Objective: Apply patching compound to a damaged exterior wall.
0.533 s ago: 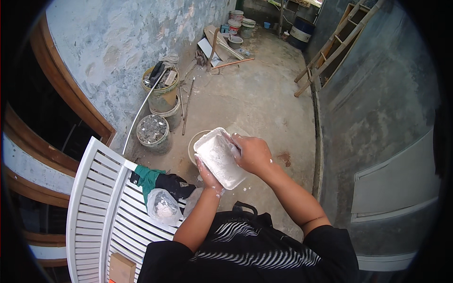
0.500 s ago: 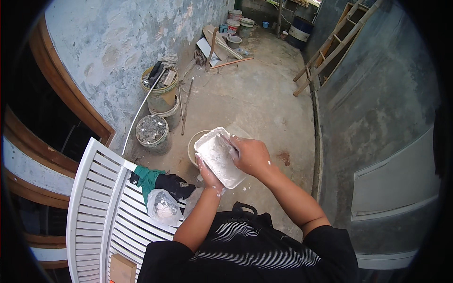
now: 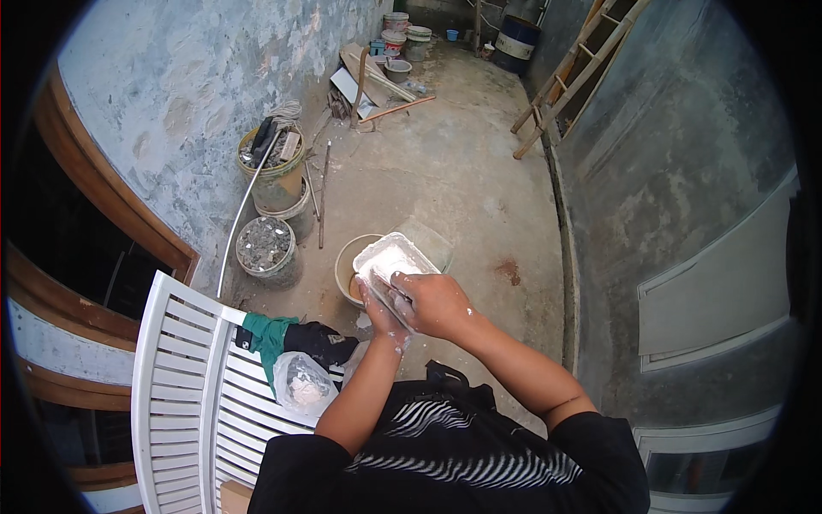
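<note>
My left hand [image 3: 382, 315] grips the near left side of a shallow white plastic tray [image 3: 419, 254] and holds it up in front of me. White powder or paste [image 3: 390, 262] coats the inside of the tray. Over its near right part is my right hand [image 3: 435, 303], its fingers bent and closed; whatever they may hold is hidden. White smears mark both hands. Below and behind the tray, a cream bucket [image 3: 345, 264] stands on the concrete floor, partly covered by it.
A white slatted bench [image 3: 175, 360] at left carries a plastic bag of white powder [image 3: 306, 387] and green-and-black cloth [image 3: 272, 334]. Rubble-filled buckets [image 3: 267, 244] line the left wall. A bamboo ladder [image 3: 574, 81] leans at right; a drum [image 3: 516, 44] stands far back.
My right hand has moved down and nearer across the tray, its fingers now closer to my left hand. The tray's tilt has changed, and the whole view has shifted a little.
</note>
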A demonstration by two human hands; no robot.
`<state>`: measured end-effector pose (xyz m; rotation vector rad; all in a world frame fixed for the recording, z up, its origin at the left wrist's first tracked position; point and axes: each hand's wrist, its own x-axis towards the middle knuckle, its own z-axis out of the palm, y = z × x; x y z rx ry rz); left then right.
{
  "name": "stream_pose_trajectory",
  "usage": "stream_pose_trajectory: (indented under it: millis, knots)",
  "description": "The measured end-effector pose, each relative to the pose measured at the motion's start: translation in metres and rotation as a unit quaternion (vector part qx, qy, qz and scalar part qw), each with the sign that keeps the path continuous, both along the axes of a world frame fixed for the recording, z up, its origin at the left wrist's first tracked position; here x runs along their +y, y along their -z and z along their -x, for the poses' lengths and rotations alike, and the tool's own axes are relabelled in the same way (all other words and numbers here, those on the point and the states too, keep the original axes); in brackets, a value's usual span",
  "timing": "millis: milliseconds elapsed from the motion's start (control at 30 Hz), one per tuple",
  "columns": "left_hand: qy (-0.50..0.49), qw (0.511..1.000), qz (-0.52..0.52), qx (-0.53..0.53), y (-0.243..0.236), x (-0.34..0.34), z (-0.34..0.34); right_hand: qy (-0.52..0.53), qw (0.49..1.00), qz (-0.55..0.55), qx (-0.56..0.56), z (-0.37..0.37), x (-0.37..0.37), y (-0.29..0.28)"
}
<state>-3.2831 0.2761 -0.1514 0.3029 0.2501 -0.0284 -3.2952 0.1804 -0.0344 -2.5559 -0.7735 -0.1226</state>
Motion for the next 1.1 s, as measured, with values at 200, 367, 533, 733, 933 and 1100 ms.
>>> stream_pose_trajectory:
  millis: [200,367,533,733,933,1100]
  knots:
    - [0.012,0.999,0.032,-0.04,-0.011,0.0,-0.002,0.069,0.992,-0.098,0.044,-0.006,-0.022,-0.022]
    - [0.011,0.999,0.022,-0.04,-0.01,-0.006,-0.004,0.063,0.99,-0.11,0.064,-0.008,-0.023,-0.011]
    - [0.024,0.999,0.025,-0.04,-0.011,-0.009,-0.006,0.117,0.991,-0.049,0.047,-0.017,-0.021,-0.015]
    - [0.027,0.996,0.039,-0.075,-0.019,-0.007,-0.004,0.178,0.983,-0.033,0.02,-0.01,-0.028,-0.032]
    - [0.054,0.996,-0.013,-0.066,-0.024,-0.018,-0.003,0.104,0.994,0.015,-0.041,-0.009,-0.01,-0.017]
    - [0.081,0.995,-0.032,-0.045,-0.013,-0.024,0.0,0.094,0.995,0.006,-0.037,-0.006,0.005,-0.017]
